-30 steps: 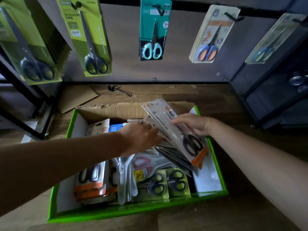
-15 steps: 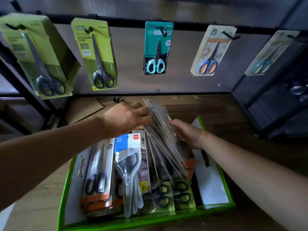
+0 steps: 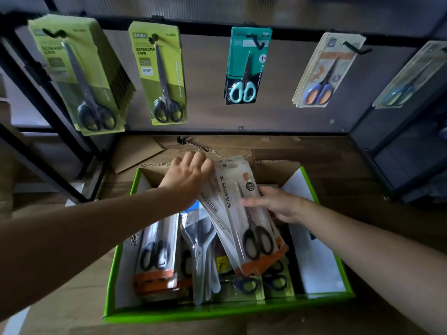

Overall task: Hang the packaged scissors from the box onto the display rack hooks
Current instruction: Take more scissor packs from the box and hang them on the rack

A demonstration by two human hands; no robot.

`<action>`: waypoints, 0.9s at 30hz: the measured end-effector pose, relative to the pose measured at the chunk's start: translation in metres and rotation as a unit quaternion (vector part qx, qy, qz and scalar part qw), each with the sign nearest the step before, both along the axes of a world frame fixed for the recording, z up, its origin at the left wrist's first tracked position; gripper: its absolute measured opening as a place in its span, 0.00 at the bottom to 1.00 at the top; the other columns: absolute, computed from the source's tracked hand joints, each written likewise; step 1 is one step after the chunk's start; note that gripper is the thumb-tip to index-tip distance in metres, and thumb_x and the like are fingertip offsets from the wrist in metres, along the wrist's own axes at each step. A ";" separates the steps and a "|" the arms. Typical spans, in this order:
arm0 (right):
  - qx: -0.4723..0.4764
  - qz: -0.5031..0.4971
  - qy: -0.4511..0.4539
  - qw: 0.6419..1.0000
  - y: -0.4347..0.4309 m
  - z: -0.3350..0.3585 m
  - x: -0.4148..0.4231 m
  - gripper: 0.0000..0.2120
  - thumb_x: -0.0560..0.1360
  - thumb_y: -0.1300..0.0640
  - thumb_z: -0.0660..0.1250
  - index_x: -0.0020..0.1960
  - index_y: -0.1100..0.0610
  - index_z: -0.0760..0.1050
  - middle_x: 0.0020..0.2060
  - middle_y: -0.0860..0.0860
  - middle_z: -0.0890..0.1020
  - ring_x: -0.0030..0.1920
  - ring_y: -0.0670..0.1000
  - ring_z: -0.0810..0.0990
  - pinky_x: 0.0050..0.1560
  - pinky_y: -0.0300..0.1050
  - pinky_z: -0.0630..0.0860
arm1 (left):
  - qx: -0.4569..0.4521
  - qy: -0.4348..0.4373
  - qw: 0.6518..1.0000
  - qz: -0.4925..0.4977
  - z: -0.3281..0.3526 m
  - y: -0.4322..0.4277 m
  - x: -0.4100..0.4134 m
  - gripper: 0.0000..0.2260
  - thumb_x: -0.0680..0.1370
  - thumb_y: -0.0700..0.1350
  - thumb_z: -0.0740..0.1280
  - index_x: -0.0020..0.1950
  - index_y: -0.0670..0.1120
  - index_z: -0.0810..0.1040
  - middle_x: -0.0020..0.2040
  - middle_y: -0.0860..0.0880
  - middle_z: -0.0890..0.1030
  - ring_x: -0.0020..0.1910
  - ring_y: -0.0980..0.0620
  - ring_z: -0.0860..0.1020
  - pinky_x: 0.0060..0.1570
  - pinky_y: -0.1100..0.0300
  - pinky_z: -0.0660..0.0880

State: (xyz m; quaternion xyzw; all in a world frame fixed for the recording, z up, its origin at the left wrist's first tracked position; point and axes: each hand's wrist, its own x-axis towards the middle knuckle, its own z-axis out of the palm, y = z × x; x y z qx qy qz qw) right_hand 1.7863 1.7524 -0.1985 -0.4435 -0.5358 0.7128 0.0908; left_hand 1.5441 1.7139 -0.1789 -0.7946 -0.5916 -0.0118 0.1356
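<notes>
Item: stack of packaged scissors [image 3: 244, 213], white cards with orange base, black handles, fanned and tilted over the green-rimmed box [image 3: 227, 316]. My left hand [image 3: 188, 180] lies on the stack's upper left edge, fingers loosely curled around it. My right hand [image 3: 278, 204] supports the right side, thumb across the top card. More packs lie flat in the box. Above: rack hooks carrying a green pack [image 3: 159, 73] and a teal pack [image 3: 246, 66].
</notes>
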 end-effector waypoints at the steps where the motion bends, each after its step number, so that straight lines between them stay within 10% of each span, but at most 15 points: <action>1: 0.003 0.002 -0.002 1.000 0.000 0.003 0.000 0.12 0.74 0.62 0.69 0.57 0.54 0.78 0.52 0.50 0.84 0.51 0.47 0.83 0.54 0.41 0.78 | -0.017 -0.013 0.999 0.034 0.001 0.002 0.000 0.29 0.65 0.41 0.74 0.63 0.47 0.66 0.58 0.44 0.71 0.55 0.44 0.72 0.49 0.49 0.74; 7: 0.017 -0.024 -0.008 1.000 -0.009 -0.005 0.000 0.31 0.59 0.46 0.77 0.60 0.52 0.78 0.57 0.48 0.83 0.63 0.49 0.78 0.69 0.48 0.67 | -0.128 -0.176 0.967 0.132 0.016 0.007 0.013 0.34 0.71 0.46 0.73 0.71 0.50 0.59 0.64 0.45 0.65 0.65 0.44 0.66 0.62 0.47 0.72; 11: 0.012 -0.052 0.017 0.998 -0.008 0.005 0.007 0.19 0.66 0.50 0.71 0.56 0.53 0.79 0.52 0.49 0.85 0.56 0.49 0.82 0.62 0.46 0.75 | -0.151 -0.345 0.902 0.211 0.033 0.005 0.022 0.35 0.71 0.43 0.74 0.71 0.45 0.58 0.65 0.42 0.65 0.66 0.42 0.68 0.66 0.49 0.67; 15: 0.021 -0.114 0.054 0.992 0.004 0.021 0.009 0.25 0.64 0.46 0.74 0.58 0.57 0.80 0.55 0.56 0.84 0.57 0.55 0.82 0.67 0.56 0.72 | -0.204 -0.622 0.700 0.285 0.042 0.005 0.043 0.12 0.81 0.41 0.60 0.60 0.34 0.73 0.54 0.38 0.80 0.47 0.42 0.80 0.49 0.50 0.80; 17: 0.038 -0.139 0.066 0.987 0.010 0.033 0.007 0.27 0.61 0.43 0.75 0.56 0.54 0.82 0.57 0.56 0.83 0.60 0.56 0.81 0.67 0.56 0.71 | -0.227 -0.750 0.565 0.257 0.048 0.001 0.058 0.17 0.84 0.47 0.55 0.52 0.36 0.78 0.44 0.40 0.83 0.38 0.45 0.81 0.41 0.50 0.81; 19: 0.072 -0.163 0.065 0.982 0.015 0.049 0.006 0.22 0.62 0.40 0.74 0.53 0.49 0.84 0.57 0.53 0.84 0.61 0.54 0.80 0.66 0.54 0.71 | -0.243 -0.792 0.511 0.229 0.053 0.002 0.069 0.25 0.82 0.59 0.54 0.52 0.42 0.82 0.46 0.42 0.85 0.44 0.44 0.83 0.47 0.49 0.80; 23: 0.143 -0.228 0.101 0.958 0.023 0.071 0.006 0.23 0.67 0.49 0.77 0.60 0.55 0.78 0.54 0.52 0.84 0.56 0.52 0.83 0.57 0.47 0.78 | -0.247 -0.791 0.535 0.165 0.067 0.007 0.091 0.26 0.80 0.64 0.53 0.58 0.47 0.82 0.48 0.47 0.85 0.45 0.51 0.84 0.47 0.54 0.81; 27: 0.211 -0.277 0.131 0.928 0.021 0.091 0.007 0.25 0.76 0.64 0.69 0.68 0.54 0.65 0.55 0.51 0.82 0.48 0.43 0.84 0.48 0.39 0.80 | -0.157 -0.751 0.623 0.155 0.077 0.016 0.106 0.22 0.82 0.59 0.53 0.67 0.48 0.75 0.67 0.50 0.76 0.69 0.51 0.71 0.72 0.53 0.63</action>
